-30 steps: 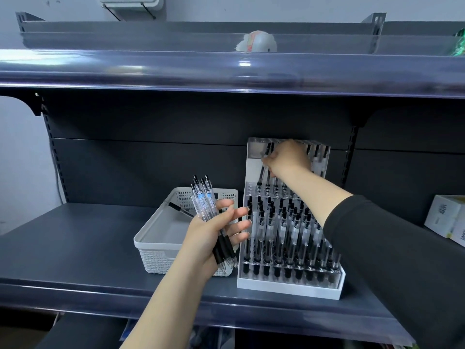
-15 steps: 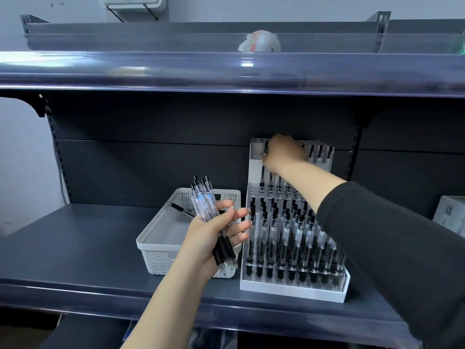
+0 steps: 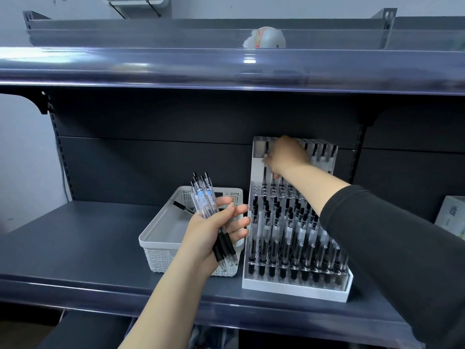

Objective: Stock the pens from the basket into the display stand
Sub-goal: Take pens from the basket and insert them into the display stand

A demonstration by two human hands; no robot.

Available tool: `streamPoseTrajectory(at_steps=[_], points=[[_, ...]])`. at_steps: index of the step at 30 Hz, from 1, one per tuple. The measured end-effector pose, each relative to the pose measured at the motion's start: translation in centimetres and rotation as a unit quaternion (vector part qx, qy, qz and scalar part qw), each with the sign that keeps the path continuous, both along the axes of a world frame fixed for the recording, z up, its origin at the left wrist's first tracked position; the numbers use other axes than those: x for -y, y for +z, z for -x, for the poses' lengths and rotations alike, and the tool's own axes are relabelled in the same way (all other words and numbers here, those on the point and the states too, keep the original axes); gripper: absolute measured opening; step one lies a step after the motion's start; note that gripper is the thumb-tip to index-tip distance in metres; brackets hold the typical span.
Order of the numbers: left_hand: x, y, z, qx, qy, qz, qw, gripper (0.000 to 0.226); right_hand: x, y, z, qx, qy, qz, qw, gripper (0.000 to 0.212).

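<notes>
My left hand [image 3: 214, 233] grips a bundle of clear pens [image 3: 205, 197] with black grips, tips down, in front of the white woven basket [image 3: 156, 245]. One black pen [image 3: 182, 207] lies in the basket. The tiered display stand [image 3: 294, 289], clear with a white base, stands right of the basket with several rows of pens. My right hand [image 3: 285, 157] reaches to the stand's top back row at its left end, its fingers curled around a pen [image 3: 264, 176] standing there.
The dark grey shelf [image 3: 75, 238] carries basket and stand. An upper shelf edge [image 3: 226, 69] overhangs close above the stand. A white box [image 3: 450, 217] sits at the far right. A white rounded object [image 3: 264, 37] lies on the top shelf.
My right hand has shifted slightly left and down along the top row, with the pen sinking into its slot. The left hand holds the bundle in the same place.
</notes>
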State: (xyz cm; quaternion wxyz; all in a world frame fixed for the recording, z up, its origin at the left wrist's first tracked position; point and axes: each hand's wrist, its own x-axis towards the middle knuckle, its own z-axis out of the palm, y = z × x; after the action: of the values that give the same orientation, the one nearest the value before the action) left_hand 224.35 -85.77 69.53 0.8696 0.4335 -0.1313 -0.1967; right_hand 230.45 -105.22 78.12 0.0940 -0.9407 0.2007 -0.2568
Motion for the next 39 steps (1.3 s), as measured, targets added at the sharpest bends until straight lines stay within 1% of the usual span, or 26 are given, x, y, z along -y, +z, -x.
streamPoseTrajectory(at_steps=[1,3,6,9,11,13,15,16,17,20,23,25,26,28,30,34,37,39], points=[[0.1,0.0,0.0,0.0,0.0,-0.001,1.0,0.012,0.1,-0.1,0.0,0.0,0.006,-0.005,1.0,0.025],[0.2,0.1,0.2,0.0,-0.004,0.0,1.0,0.011,0.1,-0.4,0.1,-0.006,0.014,-0.025,1.0,0.019],[0.3,0.3,0.5,-0.002,-0.01,0.001,1.0,0.01,0.1,-0.7,0.5,-0.007,0.027,-0.07,0.997,0.025],[0.3,0.5,0.8,0.002,-0.014,0.0,1.0,0.01,0.3,-0.3,1.6,0.012,0.008,-0.059,0.998,0.029],[0.3,0.6,0.9,0.009,-0.015,-0.004,1.0,0.01,0.4,0.3,2.5,0.05,0.011,-0.061,0.997,0.037],[0.4,0.7,1.1,0.017,-0.019,-0.007,1.0,0.01,0.0,0.9,3.7,0.093,0.057,-0.126,0.986,0.038],[0.7,0.8,1.3,0.023,-0.027,-0.009,0.999,0.011,-1.1,1.2,5.5,0.111,0.123,-0.216,0.962,0.033],[0.8,0.9,1.4,0.026,-0.033,-0.01,0.999,0.011,-1.8,1.1,6.4,0.105,0.159,-0.251,0.949,0.031],[1.0,0.9,1.5,0.029,-0.039,-0.011,0.999,0.011,-2.5,1.0,7.3,0.085,0.19,-0.267,0.941,0.031],[1.4,1.0,2.0,0.045,-0.056,-0.018,0.997,0.009,-4.5,0.2,9.7,0.009,0.255,-0.242,0.936,0.031],[1.8,1.1,2.6,0.073,-0.063,-0.03,0.995,0.011,-5.8,-0.8,11.2,-0.021,0.304,-0.269,0.914,0.03],[2.1,1.1,3.0,0.083,-0.065,-0.034,0.994,0.013,-6.3,-1.5,11.5,-0.011,0.303,-0.296,0.906,0.029],[2.2,1.1,3.1,0.085,-0.064,-0.036,0.994,0.013,-6.3,-1.9,11.5,0.005,0.289,-0.288,0.913,0.028],[2.4,1.1,3.4,0.079,-0.06,-0.039,0.994,0.013,-6.4,-2.4,11.5,0.042,0.249,-0.227,0.941,0.027],[2.6,1.0,3.5,0.071,-0.058,-0.04,0.995,0.011,-6.4,-2.7,11.7,0.067,0.232,-0.193,0.951,0.026],[2.7,0.7,3.6,0.068,-0.06,-0.035,0.995,0.006,-6.1,-2.9,11.8,0.07,0.26,-0.238,0.933,0.015],[2.6,0.6,3.7,0.066,-0.054,-0.034,0.996,0.009,-5.6,-3.2,11.6,0.076,0.246,-0.26,0.931,0.018],[2.6,0.6,3.7,0.066,-0.057,-0.034,0.996,0.01,-5.4,-3.4,11.6,0.081,0.243,-0.292,0.921,0.019]])
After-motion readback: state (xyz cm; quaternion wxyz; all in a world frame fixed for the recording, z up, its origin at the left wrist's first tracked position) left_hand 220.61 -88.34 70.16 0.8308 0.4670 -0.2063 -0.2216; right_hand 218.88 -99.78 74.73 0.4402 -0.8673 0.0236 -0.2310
